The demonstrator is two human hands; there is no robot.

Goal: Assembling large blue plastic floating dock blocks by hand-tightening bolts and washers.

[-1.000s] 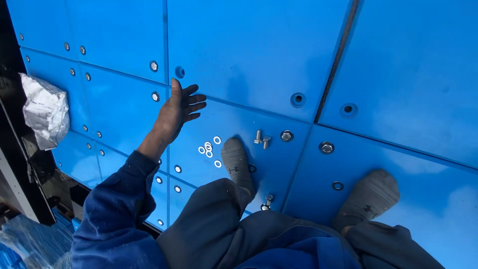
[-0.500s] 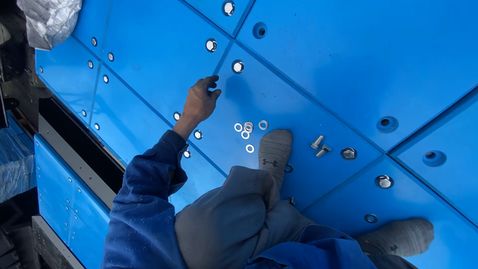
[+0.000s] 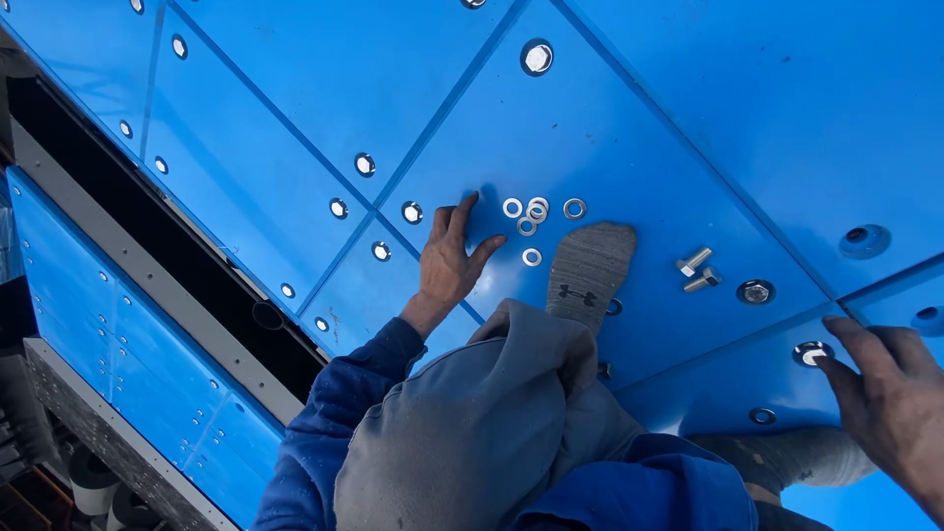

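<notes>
Reaching: left hand [image 3: 450, 261] spread flat on blue panel [image 3: 688, 118], steel washers [image 3: 536, 216] at two o'clock. Right hand [image 3: 890, 403] open, fingertip beside bolt head [image 3: 811, 353]. Washers judged easily knocked downslope by sock foot [image 3: 588, 270].

1. Panels [image 3: 688, 128]: bright blue, plain.
2. Washers [image 3: 536, 211] and bolts [image 3: 696, 270]: silver metal.
3. Sleeve [image 3: 334, 433]: dark blue.
4. Trousers [image 3: 472, 433]: grey.
5. Sock [image 3: 590, 270]: grey, finely ribbed.
</notes>
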